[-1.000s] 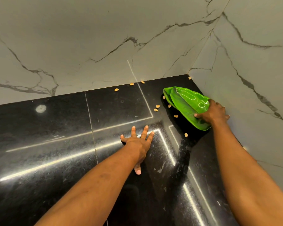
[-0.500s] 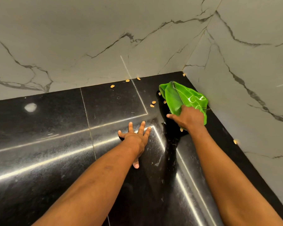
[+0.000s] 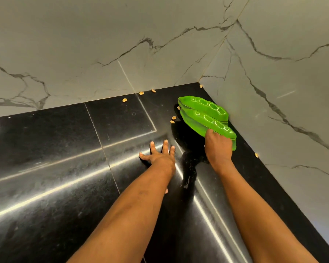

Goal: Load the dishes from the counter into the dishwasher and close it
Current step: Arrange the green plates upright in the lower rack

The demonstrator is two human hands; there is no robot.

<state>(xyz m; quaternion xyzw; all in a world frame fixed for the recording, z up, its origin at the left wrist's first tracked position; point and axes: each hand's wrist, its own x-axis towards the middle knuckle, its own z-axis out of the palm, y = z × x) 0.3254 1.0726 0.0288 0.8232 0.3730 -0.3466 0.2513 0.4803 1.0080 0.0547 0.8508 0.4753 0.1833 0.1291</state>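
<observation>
A glossy green leaf-shaped dish [image 3: 203, 114] lies in the far right corner of the black counter [image 3: 65, 168], close to the side wall. My right hand [image 3: 218, 147] grips its near end, fingers curled over the rim. My left hand [image 3: 160, 158] rests flat on the counter with spread fingers, a short way left of the dish and apart from it. The dishwasher is out of view.
Several small tan shells [image 3: 173, 119] lie scattered on the counter beside the dish, along the back wall and by the right wall [image 3: 256, 155]. Grey marble walls [image 3: 160, 35] close the corner behind and to the right. The counter stretches wide to the left.
My right hand has turned the green dish, which now lies flatter with its upper face showing. My left hand has stayed flat on the counter.
</observation>
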